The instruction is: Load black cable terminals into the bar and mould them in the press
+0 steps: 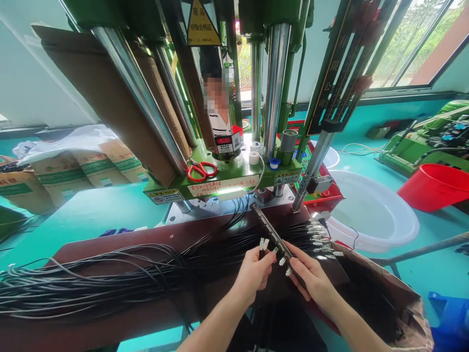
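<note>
My left hand (252,276) is closed on several black cables, with the silver cable plugs (264,243) poking up above its fingers. My right hand (311,274) grips the near end of a long, narrow dark metal bar (269,227) with slots along it. The bar slants away from me towards the press bed. A few silver plugs (282,261) sit along its near part, close to my left fingertips. Right of the bar, on the brown table (110,239), lies a row of cables with silver plugs (318,234). My palms hide the cable parts inside them.
A green press (242,168) stands ahead, with red-handled scissors (201,171) on its ledge. Long black cables (91,278) cover the table's left. At the right are an open brown bag (410,298), a white tub (406,220) and a red bucket (436,188).
</note>
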`<state>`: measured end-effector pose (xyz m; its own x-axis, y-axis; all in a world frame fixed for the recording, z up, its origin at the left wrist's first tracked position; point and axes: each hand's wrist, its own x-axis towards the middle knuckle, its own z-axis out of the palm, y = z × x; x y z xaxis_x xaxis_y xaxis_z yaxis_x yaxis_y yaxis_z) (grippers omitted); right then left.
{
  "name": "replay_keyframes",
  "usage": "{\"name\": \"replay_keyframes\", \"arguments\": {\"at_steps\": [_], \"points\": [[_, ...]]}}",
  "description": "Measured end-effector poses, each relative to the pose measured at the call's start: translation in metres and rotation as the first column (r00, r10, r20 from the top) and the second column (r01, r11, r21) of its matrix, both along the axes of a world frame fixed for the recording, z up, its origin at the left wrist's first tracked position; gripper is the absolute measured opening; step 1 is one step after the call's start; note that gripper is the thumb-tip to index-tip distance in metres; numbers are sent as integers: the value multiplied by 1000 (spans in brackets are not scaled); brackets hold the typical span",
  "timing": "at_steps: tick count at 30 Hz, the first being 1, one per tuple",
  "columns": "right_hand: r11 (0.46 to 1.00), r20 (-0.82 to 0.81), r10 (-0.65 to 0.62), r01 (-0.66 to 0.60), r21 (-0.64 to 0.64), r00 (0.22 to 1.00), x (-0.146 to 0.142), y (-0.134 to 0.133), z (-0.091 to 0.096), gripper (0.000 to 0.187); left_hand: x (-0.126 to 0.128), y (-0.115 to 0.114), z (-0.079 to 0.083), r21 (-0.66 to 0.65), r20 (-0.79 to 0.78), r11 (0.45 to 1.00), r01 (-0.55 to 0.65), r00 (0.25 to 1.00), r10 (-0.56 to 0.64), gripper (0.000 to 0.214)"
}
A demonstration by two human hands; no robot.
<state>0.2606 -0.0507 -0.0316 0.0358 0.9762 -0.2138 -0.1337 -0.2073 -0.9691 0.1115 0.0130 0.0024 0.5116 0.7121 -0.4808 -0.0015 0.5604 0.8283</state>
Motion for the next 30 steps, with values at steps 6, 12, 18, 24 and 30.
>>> {"name": "replay_keyframes", "arguments": {"at_steps": [6, 12, 18, 24, 30], "points": [[997, 81, 74, -75, 9, 994, -1, 2, 1, 58, -3, 3, -5, 14, 6, 1000, -12, 1000, 12, 32], [997, 141, 43, -51, 53, 989, -8, 1, 2, 52, -2, 0, -6, 139, -57, 988, -67, 996, 76, 31], [997, -28, -65, 66, 36, 997, -1, 0, 1, 58, 1, -4, -6, 369, 47, 861, -350, 932, 359, 31], [1000, -41, 0, 0, -4, 999, 2, -1, 3, 56, 4, -5, -12, 224, 95, 902, -369, 930, 356, 27], [1000, -6, 3, -3, 12, 1000, 0, -1, 4, 54, 0, 2, 0, 60, 66, 965, -256, 965, 252, 34]]}}
